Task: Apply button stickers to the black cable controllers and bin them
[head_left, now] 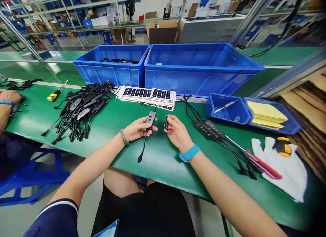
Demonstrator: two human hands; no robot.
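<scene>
My left hand is closed on a grey-faced controller with a cable at each end; the lower cable ends in a black connector. Between the fingertips of my right hand is a small dark label, held upright and apart from the controller. Sheets of black labels lie behind my hands, against the blue bins. A heap of cabled controllers spreads to the left. Several controllers with dark faces lie side by side to the right of my right hand.
Two large blue bins stand at the back. On the right are a small blue tray, yellow paper, a red-handled tool and a white glove. A yellow screwdriver lies left. Another person's hand is at the far left.
</scene>
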